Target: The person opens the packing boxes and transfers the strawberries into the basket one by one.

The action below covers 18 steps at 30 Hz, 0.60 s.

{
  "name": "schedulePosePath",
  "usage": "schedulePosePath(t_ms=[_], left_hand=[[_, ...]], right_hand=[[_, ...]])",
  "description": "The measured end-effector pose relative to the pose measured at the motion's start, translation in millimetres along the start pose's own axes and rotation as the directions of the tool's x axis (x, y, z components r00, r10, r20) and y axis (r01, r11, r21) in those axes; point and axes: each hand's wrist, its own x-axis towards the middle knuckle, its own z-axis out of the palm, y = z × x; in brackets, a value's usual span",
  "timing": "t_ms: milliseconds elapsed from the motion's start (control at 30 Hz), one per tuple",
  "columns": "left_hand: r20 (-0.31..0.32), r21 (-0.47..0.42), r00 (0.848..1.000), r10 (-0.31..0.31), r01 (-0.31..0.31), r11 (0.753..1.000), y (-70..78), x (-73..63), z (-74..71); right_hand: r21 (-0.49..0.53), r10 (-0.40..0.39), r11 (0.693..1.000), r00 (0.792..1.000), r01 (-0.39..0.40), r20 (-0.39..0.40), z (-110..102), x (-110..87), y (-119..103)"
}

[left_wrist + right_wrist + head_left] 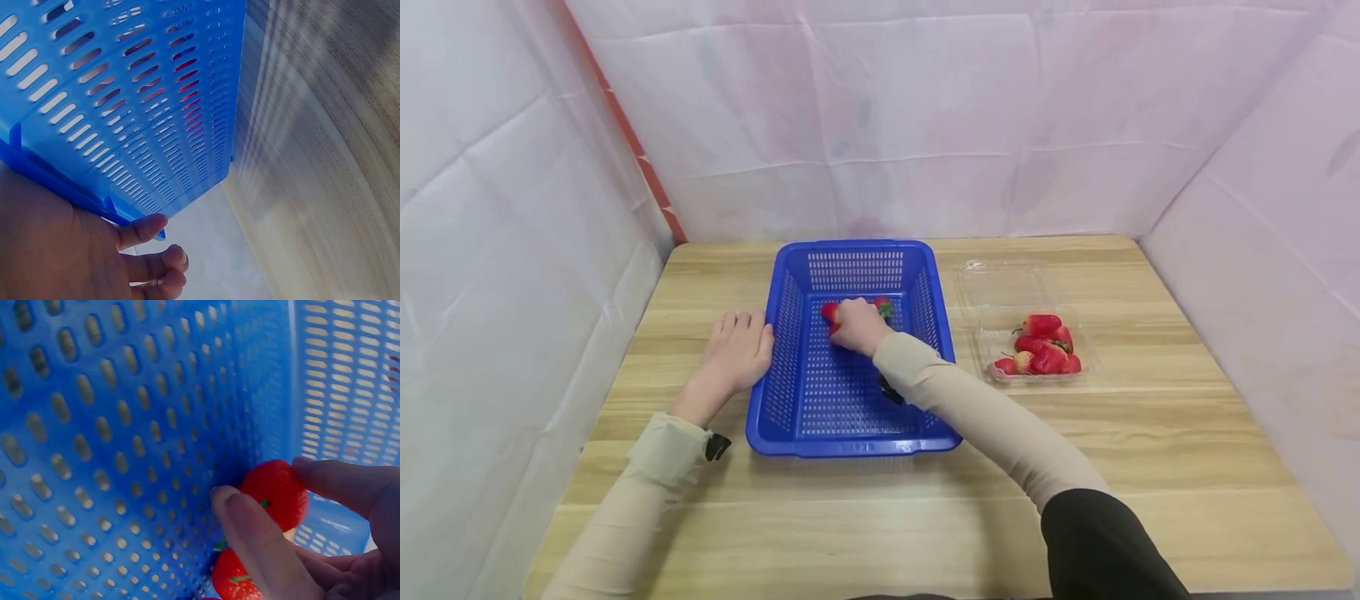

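Note:
In the head view my right hand [859,323] reaches into a blue perforated basket [853,447]. The right wrist view shows its thumb and fingers pinching a red strawberry [281,494] low in the basket. Another strawberry [234,575] lies just below those fingers, and a strawberry with green leaves [885,308] shows beyond the hand. My left hand [736,350] rests against the outside of the basket's left rim. Its fingers are loosely bent and touch the rim from beside it, as the left wrist view shows [62,250].
To the right of the basket stands a clear plastic clamshell box [977,333] with its lid folded back. Several strawberries [1048,358] lie in it. The wooden table [1150,467] is bounded by pale cloth walls [925,125] at the back and sides.

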Motion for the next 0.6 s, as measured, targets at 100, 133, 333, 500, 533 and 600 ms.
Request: schedulePosePath(t_ms=[100,133,333,500,533,600], left_hand=[[0.0,-0.002,1.0,0.002,-0.002,1.0,-1.8,-0.8,1.5],[-0.001,-0.002,1.0,0.002,-0.002,1.0,-1.9,-0.7,1.5],[0.009,-0.003,1.0,-0.001,0.001,1.0,-0.3,-0.7,0.4],[0.004,-0.002,1.0,-0.002,0.002,1.0,0.0,-0.2,-0.2],[0.002,-0.003,1.0,-0.003,0.003,1.0,0.0,-0.2,-0.4],[-0.002,-0.002,1.0,-0.002,0.002,1.0,0.1,-0.3,-0.8]], right_hand=[[-0.038,-0.019,0.999,1.0,0.019,0.002,4.9,1.1,-2.5],[-0.042,-0.022,0.999,1.0,0.022,0.005,5.8,1.3,-3.1],[-0.025,-0.019,0.999,0.999,0.019,0.031,7.7,-0.5,-5.3],[-0.007,0.002,1.0,0.999,-0.002,0.046,5.0,-2.1,-5.8],[-0.011,0.001,1.0,0.999,-0.001,0.048,4.6,-2.1,-5.7],[-0.017,0.004,1.0,0.999,-0.003,0.055,3.9,-2.2,-5.4]])
